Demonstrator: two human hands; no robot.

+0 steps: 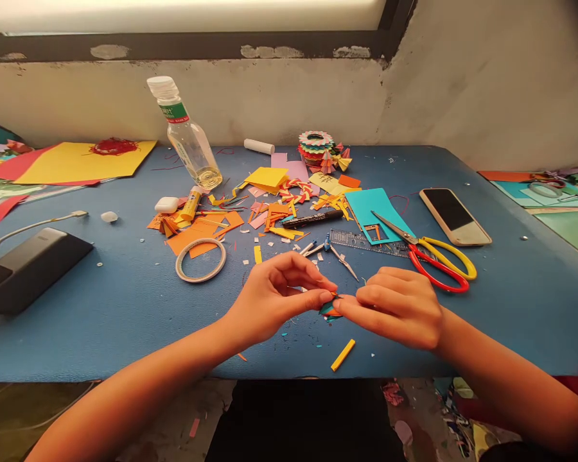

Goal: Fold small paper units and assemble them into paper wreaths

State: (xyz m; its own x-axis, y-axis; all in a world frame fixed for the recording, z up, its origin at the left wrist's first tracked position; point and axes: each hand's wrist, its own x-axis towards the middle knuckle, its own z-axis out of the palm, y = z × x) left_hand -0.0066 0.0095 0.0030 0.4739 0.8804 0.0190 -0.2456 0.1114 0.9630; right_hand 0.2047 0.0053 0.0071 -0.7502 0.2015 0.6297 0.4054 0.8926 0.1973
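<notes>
Between my two hands is a small folded paper piece [331,310] in teal and orange, held just above the blue table. The thumb and fingers of my left hand [282,292] pinch its upper edge. My right hand [397,305] meets it from the other side, index finger extended against it and the other fingers curled; its grip is partly hidden. A yellow folded paper strip [343,355] lies on the table just below the hands. Beyond them rest a pair of compasses [328,247] and a clear ruler [361,240].
Scissors [428,253] with red and yellow handles and a phone [454,217] lie at right. A tape roll [201,260], glue stick [191,204], black marker [314,219] and paper scraps spread across the middle. A bottle [187,138] stands behind; a dark device [33,269] sits left.
</notes>
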